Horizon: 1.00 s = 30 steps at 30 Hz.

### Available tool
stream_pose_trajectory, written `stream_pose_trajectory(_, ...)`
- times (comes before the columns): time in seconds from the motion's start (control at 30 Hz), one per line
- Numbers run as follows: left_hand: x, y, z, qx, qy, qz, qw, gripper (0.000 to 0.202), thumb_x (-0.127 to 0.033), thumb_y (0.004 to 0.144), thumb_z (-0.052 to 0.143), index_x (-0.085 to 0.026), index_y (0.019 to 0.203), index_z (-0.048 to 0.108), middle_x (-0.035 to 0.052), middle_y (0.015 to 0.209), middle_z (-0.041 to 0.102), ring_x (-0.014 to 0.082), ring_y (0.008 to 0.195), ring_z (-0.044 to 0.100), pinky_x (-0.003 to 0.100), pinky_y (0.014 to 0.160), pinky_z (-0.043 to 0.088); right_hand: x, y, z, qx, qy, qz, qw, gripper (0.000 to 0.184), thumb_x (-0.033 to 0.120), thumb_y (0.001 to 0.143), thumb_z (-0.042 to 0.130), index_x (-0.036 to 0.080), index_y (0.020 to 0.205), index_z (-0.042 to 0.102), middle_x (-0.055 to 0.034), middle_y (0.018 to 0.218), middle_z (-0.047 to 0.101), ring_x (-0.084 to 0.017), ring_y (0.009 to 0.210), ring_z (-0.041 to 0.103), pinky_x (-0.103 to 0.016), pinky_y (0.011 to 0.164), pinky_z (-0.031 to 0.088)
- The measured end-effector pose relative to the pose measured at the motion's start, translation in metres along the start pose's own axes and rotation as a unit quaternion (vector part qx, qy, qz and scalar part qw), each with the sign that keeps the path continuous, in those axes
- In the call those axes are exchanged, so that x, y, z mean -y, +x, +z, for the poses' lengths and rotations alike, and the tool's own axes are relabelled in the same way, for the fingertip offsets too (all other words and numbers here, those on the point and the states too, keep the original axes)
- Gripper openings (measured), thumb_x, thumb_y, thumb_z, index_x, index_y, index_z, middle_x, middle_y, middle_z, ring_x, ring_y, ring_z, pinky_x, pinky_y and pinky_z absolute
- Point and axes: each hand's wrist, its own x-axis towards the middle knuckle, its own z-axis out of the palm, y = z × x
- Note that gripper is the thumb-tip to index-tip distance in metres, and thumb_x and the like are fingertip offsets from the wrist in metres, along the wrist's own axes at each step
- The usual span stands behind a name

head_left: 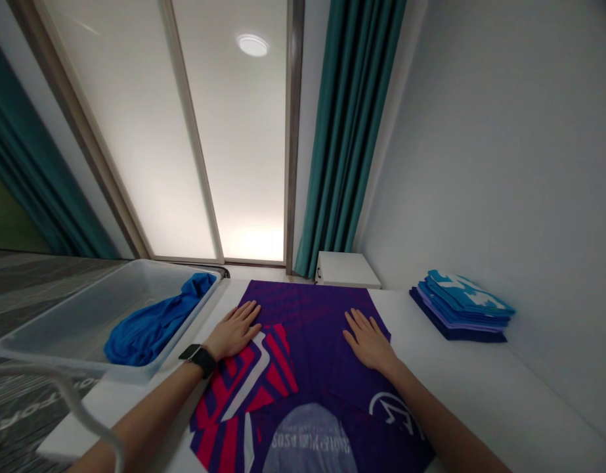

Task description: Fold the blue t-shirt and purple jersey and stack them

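On my feed, the left hand [232,330] and right hand [369,340] lie open and flat on a purple shirt [307,315] on the white table [480,387], with a plastic bin [86,315] off its left edge and folded shirts [460,307] at its right.

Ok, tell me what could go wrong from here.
The purple jersey could shift and crease under the left hand and right hand, since both press flat on it. Its lower left corner lies near the white table's edge, so it might slip toward the plastic tub holding blue cloth.
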Motion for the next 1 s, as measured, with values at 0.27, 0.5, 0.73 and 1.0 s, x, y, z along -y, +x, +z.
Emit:
stream_pose_trajectory(0.27, -0.001, -0.006, 0.003, -0.01, 0.0, 0.003, 1.0, 0.06, -0.052, 0.098, 0.03, -0.018, 0.148, 0.037, 0.0101, 0.154, 0.033, 0.0252, 0.143, 0.029, 0.045, 0.116, 0.024, -0.001, -0.007, 0.006, -0.012, 0.001, -0.002, 1.0, 0.065, 0.053, 0.098, 0.017, 0.017, 0.152, 0.026, -0.0081, 0.158, 0.021, -0.021, 0.147, 0.014, -0.046, 0.119, 0.009)
stream_pose_trajectory(0.5, -0.004, -0.017, 0.005, -0.008, 0.008, 0.0, 1.0, 0.061, -0.052, 0.099, 0.029, -0.018, 0.149, 0.035, 0.0101, 0.155, 0.031, 0.0252, 0.143, 0.029, 0.046, 0.116, 0.024, 0.0, -0.018, 0.005, -0.021, 0.003, -0.011, 1.0, 0.066, 0.053, 0.098, 0.018, 0.016, 0.151, 0.028, -0.009, 0.158, 0.023, -0.021, 0.146, 0.016, -0.046, 0.119, 0.01)
stream_pose_trajectory(0.73, -0.005, -0.018, 0.004, -0.013, 0.0, -0.011, 1.0, 0.06, -0.054, 0.098, 0.03, -0.021, 0.148, 0.037, 0.0083, 0.154, 0.033, 0.0256, 0.142, 0.031, 0.046, 0.115, 0.025, 0.001, -0.018, 0.005, -0.017, 0.005, -0.008, 1.0, 0.065, 0.053, 0.098, 0.018, 0.017, 0.151, 0.029, -0.0085, 0.158, 0.023, -0.021, 0.146, 0.017, -0.046, 0.119, 0.011)
stream_pose_trajectory(1.0, -0.007, -0.02, 0.002, -0.004, -0.003, -0.018, 1.0, 0.059, -0.053, 0.098, 0.03, -0.022, 0.149, 0.034, 0.0071, 0.155, 0.031, 0.024, 0.143, 0.029, 0.045, 0.116, 0.023, 0.003, -0.021, -0.001, -0.01, 0.002, -0.006, 1.0, 0.064, 0.051, 0.098, 0.021, 0.016, 0.151, 0.028, -0.0079, 0.158, 0.022, -0.021, 0.146, 0.016, -0.045, 0.119, 0.012)
